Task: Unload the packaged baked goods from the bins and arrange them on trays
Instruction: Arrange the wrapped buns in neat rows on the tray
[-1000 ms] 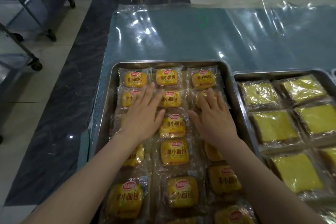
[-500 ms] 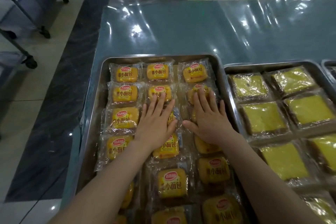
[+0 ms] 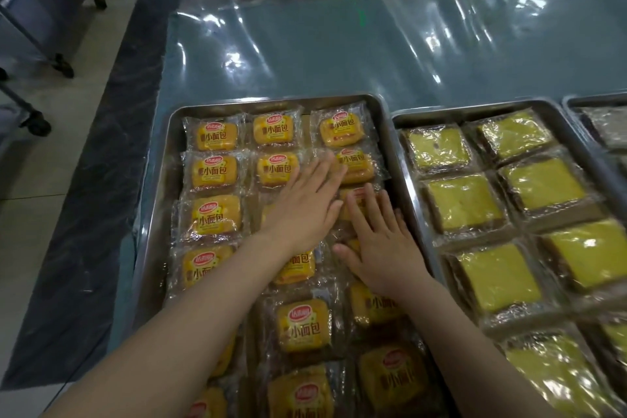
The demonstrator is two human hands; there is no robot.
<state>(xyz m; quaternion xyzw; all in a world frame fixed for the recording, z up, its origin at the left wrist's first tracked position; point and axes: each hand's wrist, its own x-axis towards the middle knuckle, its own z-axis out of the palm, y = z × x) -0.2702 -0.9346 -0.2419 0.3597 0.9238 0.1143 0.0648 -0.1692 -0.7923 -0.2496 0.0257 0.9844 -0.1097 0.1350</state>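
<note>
Both hands lie flat and wide open on the wrapped bread, gripping nothing. The left hand point(image 3: 305, 210) rests palm down across the middle column of packets, its fingers straight and close together and slanting up to the right; the fingertips are blurred where they reach the edge of a packet in the right column. The right hand point(image 3: 383, 248) lies just beside it, palm down on the right column, its fingers slightly fanned and its thumb stuck out to the left. The bare forearms come in from the lower corners and converge, so the hands nearly meet. The small bread packets point(image 3: 212, 136) are rounded orange-yellow squares sealed in crinkly clear film, each printed with a red oval logo, and they fill a shallow steel tray point(image 3: 271, 101) in three rows running away from the person. Touching it on the right is a second steel tray point(image 3: 475, 106) packed with square yellow cakes point(image 3: 464, 207), brown at the sides and wrapped in glossy film. The trays sit on a blue-grey table under a wrinkled clear plastic sheet point(image 3: 305, 51). A wheeled metal rack point(image 3: 64, 63) stands on the floor to the left.
</note>
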